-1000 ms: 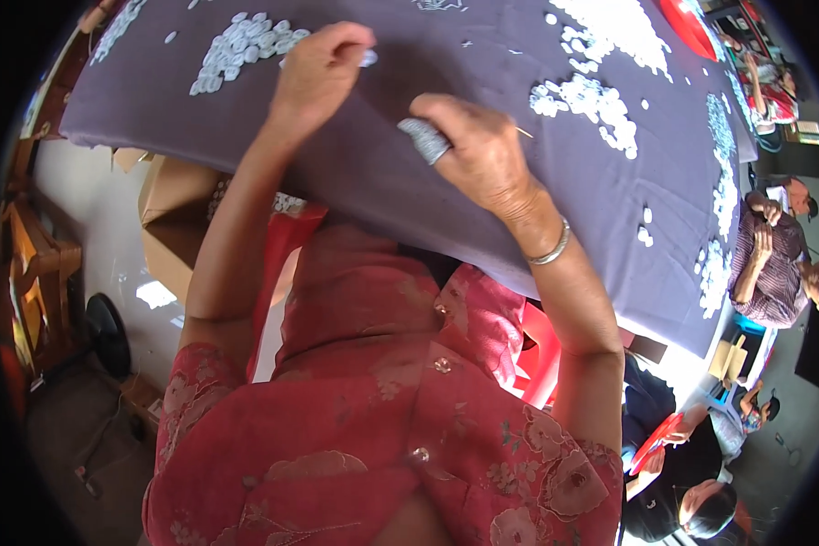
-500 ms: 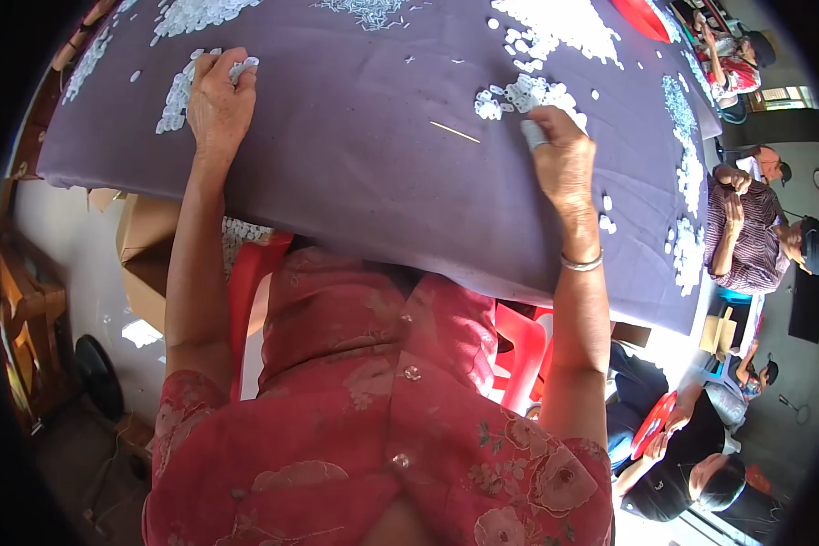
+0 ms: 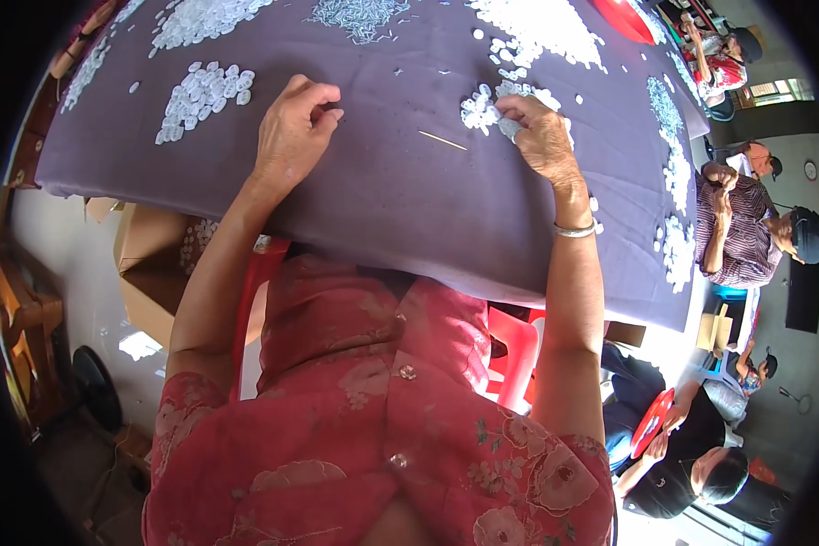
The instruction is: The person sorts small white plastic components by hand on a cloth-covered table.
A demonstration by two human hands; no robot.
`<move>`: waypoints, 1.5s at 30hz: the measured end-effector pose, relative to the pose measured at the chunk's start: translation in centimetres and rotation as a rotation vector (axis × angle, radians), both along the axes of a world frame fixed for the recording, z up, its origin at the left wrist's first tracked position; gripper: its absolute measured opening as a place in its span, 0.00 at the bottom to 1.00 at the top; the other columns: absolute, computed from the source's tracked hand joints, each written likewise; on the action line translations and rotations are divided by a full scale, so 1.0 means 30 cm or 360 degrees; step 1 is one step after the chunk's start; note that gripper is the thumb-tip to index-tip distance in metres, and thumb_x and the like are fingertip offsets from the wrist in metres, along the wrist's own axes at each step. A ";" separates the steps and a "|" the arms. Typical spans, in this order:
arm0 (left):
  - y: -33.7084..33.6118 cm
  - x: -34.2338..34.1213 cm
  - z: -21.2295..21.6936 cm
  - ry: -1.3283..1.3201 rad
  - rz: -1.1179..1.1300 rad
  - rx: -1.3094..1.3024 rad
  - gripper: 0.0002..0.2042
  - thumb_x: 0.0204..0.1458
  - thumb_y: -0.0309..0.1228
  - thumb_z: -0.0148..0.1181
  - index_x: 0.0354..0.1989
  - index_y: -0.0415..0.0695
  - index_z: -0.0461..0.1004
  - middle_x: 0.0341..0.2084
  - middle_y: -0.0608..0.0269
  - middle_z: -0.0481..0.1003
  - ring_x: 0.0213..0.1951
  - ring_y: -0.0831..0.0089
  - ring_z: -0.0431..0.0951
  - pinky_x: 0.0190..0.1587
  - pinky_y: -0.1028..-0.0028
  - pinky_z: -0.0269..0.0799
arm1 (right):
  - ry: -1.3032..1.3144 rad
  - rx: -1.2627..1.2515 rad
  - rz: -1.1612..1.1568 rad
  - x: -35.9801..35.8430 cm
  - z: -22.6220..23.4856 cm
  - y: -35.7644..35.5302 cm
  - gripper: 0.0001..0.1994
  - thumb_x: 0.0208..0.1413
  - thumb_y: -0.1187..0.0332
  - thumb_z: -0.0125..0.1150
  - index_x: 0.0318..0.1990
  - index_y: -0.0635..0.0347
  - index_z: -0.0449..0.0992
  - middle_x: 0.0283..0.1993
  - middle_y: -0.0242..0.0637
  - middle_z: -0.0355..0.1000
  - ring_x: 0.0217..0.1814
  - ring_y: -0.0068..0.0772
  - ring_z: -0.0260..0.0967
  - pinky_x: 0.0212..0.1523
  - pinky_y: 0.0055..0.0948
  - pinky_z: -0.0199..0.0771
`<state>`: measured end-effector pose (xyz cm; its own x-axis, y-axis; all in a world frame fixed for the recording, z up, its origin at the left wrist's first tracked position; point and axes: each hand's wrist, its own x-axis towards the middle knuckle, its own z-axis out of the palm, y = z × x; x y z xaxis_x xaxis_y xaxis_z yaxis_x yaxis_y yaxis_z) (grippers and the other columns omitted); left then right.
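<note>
My left hand [image 3: 298,129] is over the cloth-covered table [image 3: 373,182], right of a small pile of translucent white oval plastic pieces [image 3: 202,98]. Its fingers are curled toward the thumb; whatever they hold, if anything, is too small to make out. At the right, my right hand [image 3: 544,141] bends down into another heap of small white pieces [image 3: 479,109]. Its fingertips are pinched together among them and partly hidden. A pale cover wraps one digit of that hand. Between both hands lies a thin wooden stick [image 3: 442,140].
Larger white heaps [image 3: 211,22] and a pile of thin greyish pins [image 3: 359,16] lie farther back. A red basin [image 3: 624,20] stands far right. A cardboard box [image 3: 146,273] is on the floor at left. Co-workers [image 3: 751,223] sit along the right side.
My left hand has left the left pile and moved right over the bare cloth. My right hand has shifted slightly left, deeper into its heap. The whole view has shifted a little.
</note>
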<state>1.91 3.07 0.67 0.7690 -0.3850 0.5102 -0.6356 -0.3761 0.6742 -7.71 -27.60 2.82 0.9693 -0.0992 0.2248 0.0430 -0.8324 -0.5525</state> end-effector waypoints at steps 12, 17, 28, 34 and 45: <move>0.000 -0.005 -0.007 0.0066 0.0014 0.0096 0.06 0.45 0.24 0.58 0.32 0.44 0.73 0.27 0.65 0.71 0.28 0.71 0.76 0.32 0.74 0.69 | -0.0075 0.0530 -0.0061 -0.022 -0.012 0.031 0.09 0.47 0.81 0.57 0.37 0.65 0.75 0.37 0.32 0.74 0.38 0.19 0.71 0.41 0.19 0.70; 0.005 -0.008 -0.007 0.0083 0.0015 0.0097 0.05 0.45 0.24 0.58 0.32 0.44 0.73 0.27 0.66 0.71 0.28 0.71 0.76 0.32 0.74 0.69 | -0.0045 0.0018 -0.0014 -0.004 -0.001 0.105 0.10 0.45 0.82 0.59 0.37 0.64 0.76 0.40 0.36 0.73 0.40 0.24 0.72 0.42 0.21 0.72; 0.007 -0.006 -0.005 0.0071 0.0003 0.0152 0.06 0.45 0.22 0.58 0.33 0.42 0.73 0.27 0.67 0.70 0.27 0.75 0.72 0.32 0.77 0.68 | -0.0174 0.0634 -0.0236 -0.074 -0.007 0.001 0.08 0.48 0.81 0.56 0.37 0.65 0.76 0.32 0.28 0.74 0.35 0.17 0.68 0.39 0.18 0.67; 0.006 -0.003 -0.011 0.0047 0.0001 0.0112 0.05 0.44 0.23 0.59 0.31 0.44 0.73 0.26 0.66 0.70 0.27 0.70 0.74 0.30 0.73 0.68 | -0.0070 0.0476 -0.0285 -0.086 -0.015 0.020 0.06 0.47 0.80 0.59 0.35 0.65 0.76 0.30 0.26 0.73 0.31 0.15 0.66 0.35 0.17 0.67; 0.009 -0.006 -0.008 0.0107 0.0012 0.0158 0.06 0.46 0.22 0.58 0.33 0.40 0.72 0.27 0.65 0.70 0.28 0.74 0.73 0.32 0.77 0.68 | -0.0016 0.0206 -0.0177 -0.082 0.016 0.097 0.05 0.44 0.79 0.62 0.30 0.63 0.75 0.25 0.27 0.70 0.28 0.13 0.65 0.30 0.15 0.66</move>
